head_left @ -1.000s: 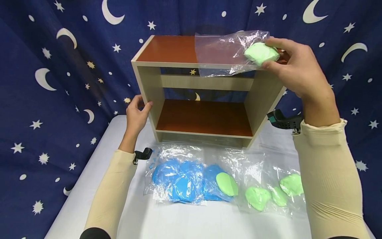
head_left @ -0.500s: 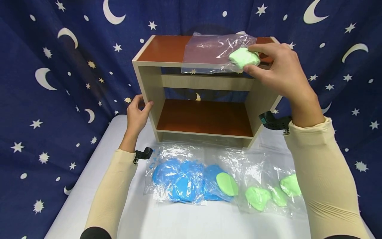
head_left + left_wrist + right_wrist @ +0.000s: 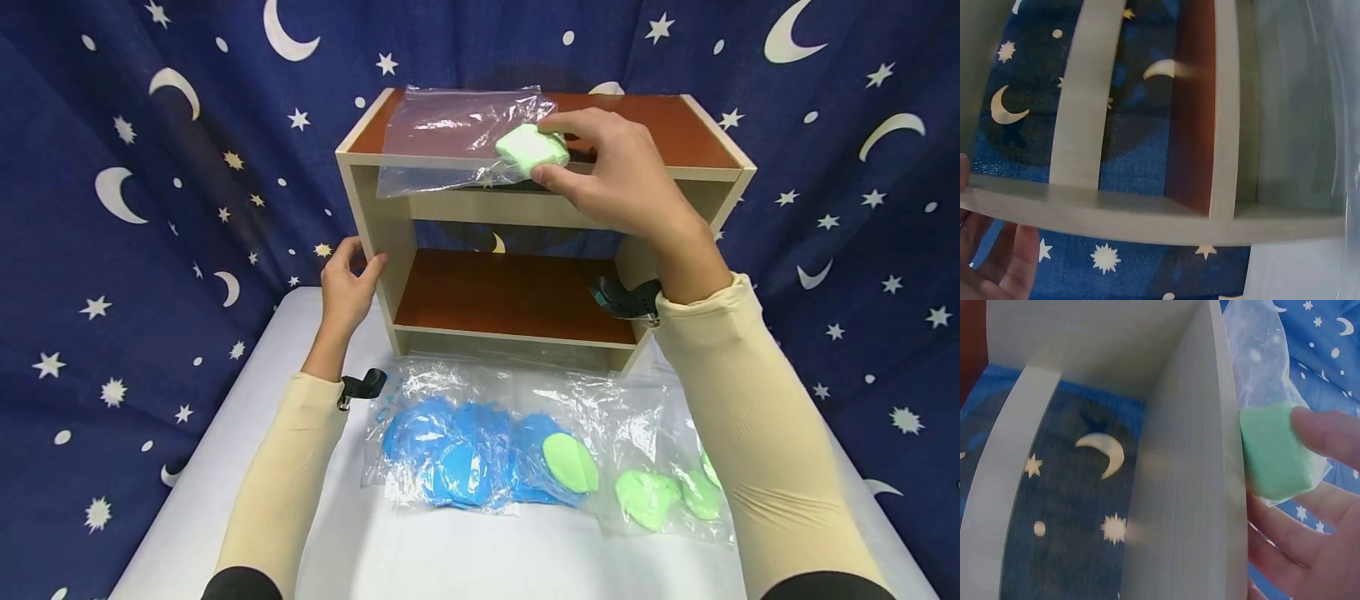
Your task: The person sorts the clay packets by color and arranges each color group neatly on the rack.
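Note:
A small two-tier shelf (image 3: 375, 217) with pale side panels and red-brown boards stands upright on the table. My left hand (image 3: 347, 287) grips the edge of its left side panel. In the left wrist view, the fingers (image 3: 1019, 262) lie along the panel's outer side. Over the top board, my right hand (image 3: 626, 171) pinches a light green, clay-like lump (image 3: 528, 148) inside a clear plastic bag (image 3: 442, 125). The bag's flat end stretches left and overhangs the front edge. From the right wrist, the lump (image 3: 1275, 450) appears right at the top board's edge, between thumb and fingers.
In front of the shelf, clear bags with flat blue pieces (image 3: 461, 471) lie on the white table (image 3: 480, 554). One light green oval (image 3: 570, 462) overlaps them. Bagged green lumps (image 3: 647, 498) lie farther right, partly behind my right sleeve. A starry blue curtain (image 3: 225, 167) hangs behind.
My right hand has carried the bagged green lump leftward across the shelf top, from its right end to about the middle. My left hand has stayed on the side panel.

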`<state>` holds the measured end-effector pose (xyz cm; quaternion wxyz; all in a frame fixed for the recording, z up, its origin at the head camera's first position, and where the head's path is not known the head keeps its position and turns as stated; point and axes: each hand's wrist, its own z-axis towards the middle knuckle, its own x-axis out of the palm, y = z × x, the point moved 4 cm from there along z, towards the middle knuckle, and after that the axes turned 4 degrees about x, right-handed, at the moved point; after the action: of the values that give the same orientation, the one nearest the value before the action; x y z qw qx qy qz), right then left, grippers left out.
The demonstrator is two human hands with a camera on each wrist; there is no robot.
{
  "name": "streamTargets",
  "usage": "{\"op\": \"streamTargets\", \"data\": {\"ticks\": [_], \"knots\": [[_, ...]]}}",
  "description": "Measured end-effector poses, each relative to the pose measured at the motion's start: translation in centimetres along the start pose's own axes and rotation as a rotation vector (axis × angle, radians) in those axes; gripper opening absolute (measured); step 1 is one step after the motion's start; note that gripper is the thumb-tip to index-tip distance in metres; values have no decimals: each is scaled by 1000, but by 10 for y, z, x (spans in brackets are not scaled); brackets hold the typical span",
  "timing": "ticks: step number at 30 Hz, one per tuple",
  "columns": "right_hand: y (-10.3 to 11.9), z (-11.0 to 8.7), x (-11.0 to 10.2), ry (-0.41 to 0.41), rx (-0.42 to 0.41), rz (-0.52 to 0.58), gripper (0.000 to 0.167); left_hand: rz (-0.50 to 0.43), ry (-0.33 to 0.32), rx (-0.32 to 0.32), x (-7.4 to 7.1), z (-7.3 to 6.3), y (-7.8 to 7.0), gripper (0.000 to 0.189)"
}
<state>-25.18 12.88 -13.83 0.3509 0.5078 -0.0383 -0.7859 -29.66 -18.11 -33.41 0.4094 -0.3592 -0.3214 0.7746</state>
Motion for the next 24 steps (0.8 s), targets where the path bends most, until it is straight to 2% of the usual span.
{"op": "streamTargets", "data": {"ticks": [4, 16, 24], "knots": [[8, 10, 13, 15, 3, 21, 46, 6, -32, 6, 1, 0, -1, 31], [18, 33, 39, 0, -31, -23, 43, 83, -190, 95, 3, -4, -10, 23], [16, 35, 42, 2, -72, 80, 43, 143, -245, 119, 3, -7, -13, 16]]}}
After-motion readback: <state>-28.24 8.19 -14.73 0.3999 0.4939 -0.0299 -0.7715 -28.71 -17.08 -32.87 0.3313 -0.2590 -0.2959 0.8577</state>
